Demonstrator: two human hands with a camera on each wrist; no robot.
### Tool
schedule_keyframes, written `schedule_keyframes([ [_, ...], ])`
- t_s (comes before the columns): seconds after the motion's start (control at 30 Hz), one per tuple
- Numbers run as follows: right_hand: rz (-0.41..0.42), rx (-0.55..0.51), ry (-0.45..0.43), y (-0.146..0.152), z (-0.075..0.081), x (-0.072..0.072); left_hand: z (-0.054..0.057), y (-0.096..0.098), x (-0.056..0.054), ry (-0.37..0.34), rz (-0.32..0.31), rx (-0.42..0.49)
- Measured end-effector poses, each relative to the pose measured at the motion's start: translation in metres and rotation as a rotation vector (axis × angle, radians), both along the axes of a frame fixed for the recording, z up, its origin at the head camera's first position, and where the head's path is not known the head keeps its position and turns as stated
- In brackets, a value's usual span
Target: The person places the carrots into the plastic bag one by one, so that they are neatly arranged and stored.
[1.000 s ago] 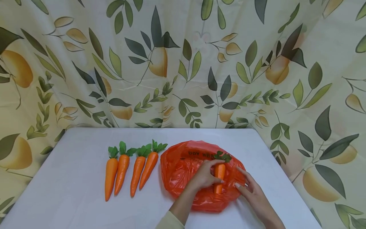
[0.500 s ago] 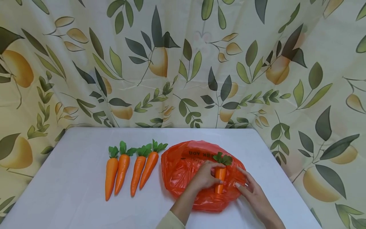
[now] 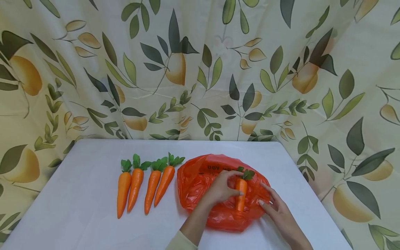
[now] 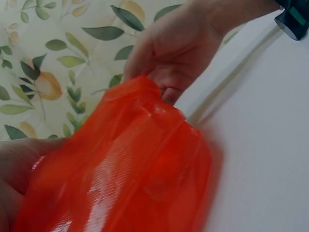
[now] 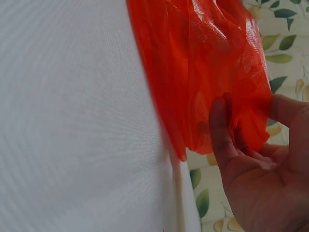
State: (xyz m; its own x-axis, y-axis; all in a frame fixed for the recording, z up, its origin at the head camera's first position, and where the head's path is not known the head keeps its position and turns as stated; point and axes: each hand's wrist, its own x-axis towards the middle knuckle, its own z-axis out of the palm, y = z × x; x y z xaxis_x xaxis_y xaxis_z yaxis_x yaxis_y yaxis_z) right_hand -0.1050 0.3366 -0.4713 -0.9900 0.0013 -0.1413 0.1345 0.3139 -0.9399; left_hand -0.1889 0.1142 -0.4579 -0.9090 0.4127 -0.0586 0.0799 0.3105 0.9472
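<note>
Head view: we record the left hand point(image 3: 223, 187) gripping one orange carrot point(image 3: 241, 187) between thumb and fingers, its green leaves toward the far side. This held carrot lies over the right part of the red plastic bag point(image 3: 195, 191); red film obscures its lower tip, so we cannot tell how deep it sits. The right hand point(image 3: 278, 210) pinches the bag's right edge between thumb and fingers.

Obstructions: the left hand covers part of the dark lettering point(image 3: 214, 167) on the bag, and its forearm, with a pale sleeve point(image 3: 182, 240), crosses the bag's near edge. In the left wrist view, we find the bag's film filling the foreground and hiding the carrot; a dark wrist device point(image 4: 293, 20) shows at the top corner. In the right wrist view, film hangs over part of the right fingers.

Surroundings: left of the bag, we note four more on the white table point(image 3: 84, 194), leaves away from the person: leftmost carrot point(image 3: 123, 194), second carrot point(image 3: 135, 187), third carrot point(image 3: 152, 191) and fourth carrot point(image 3: 164, 184). The fourth's leaves reach just beside the bag. Behind stands a fruit-and-leaf curtain point(image 3: 209, 31).
</note>
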Motion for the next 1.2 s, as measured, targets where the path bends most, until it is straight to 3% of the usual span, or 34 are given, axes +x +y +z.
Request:
schedule_keyframes([
  [0.33, -0.002, 0.007, -0.006, -0.004, 0.002, -0.002, 0.033, -0.039, 0.009, 0.039, -0.021, 0.154],
  [0.53, 0.001, 0.007, -0.023, -0.006, 0.002, -0.002, 0.048, -0.065, 0.016, 0.074, -0.031, 0.153],
  [0.73, -0.004, 0.025, -0.064, -0.004, 0.001, -0.001, 0.056, -0.101, 0.022, 0.107, -0.025, 0.176],
  [0.97, -0.009, 0.039, -0.067, -0.002, 0.001, 0.0, 0.061, -0.143, 0.021, 0.066, -0.023, 0.244],
  [1.2, -0.014, 0.048, -0.099, -0.001, -0.001, -0.003, 0.058, -0.186, 0.015, 0.076, 0.061, 0.231],
])
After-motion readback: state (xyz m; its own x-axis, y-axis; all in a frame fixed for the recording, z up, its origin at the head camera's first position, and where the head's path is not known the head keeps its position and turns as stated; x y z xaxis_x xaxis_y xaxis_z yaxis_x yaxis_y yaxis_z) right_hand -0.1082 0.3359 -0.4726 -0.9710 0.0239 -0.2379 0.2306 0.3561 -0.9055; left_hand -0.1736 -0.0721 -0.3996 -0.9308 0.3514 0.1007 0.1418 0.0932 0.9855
